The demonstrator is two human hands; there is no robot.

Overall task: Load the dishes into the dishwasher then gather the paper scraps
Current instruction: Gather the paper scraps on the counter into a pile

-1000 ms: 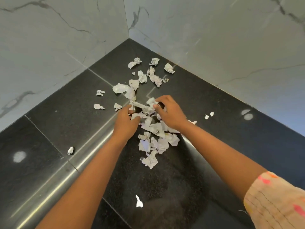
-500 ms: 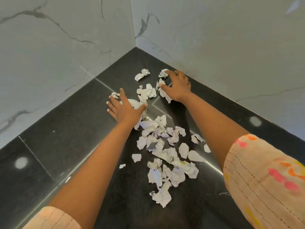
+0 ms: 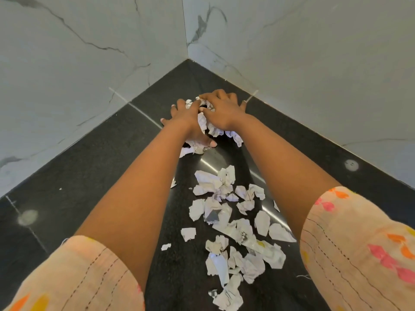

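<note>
Torn, crumpled white paper scraps lie on a black stone counter (image 3: 94, 176) in a corner between marble walls. Both my hands are at the far end of the scatter, near the corner. My left hand (image 3: 185, 122) lies flat with spread fingers and presses on a bunch of scraps (image 3: 203, 123) from the left. My right hand (image 3: 222, 113) sits over the same bunch, with its fingers curled down onto the paper and its little finger stretched out. A larger loose pile of scraps (image 3: 231, 223) lies nearer me, between my forearms.
Grey-veined marble walls (image 3: 303, 75) close the counter at the back left and back right. A small lone scrap (image 3: 166, 246) and another piece (image 3: 188, 233) lie left of the near pile. Pale round light spots show on the counter at the left and right.
My hands have come together at the far scraps: the left moved right and further in, the right drew slightly back, bunching the paper between them. The view tipped closer.
</note>
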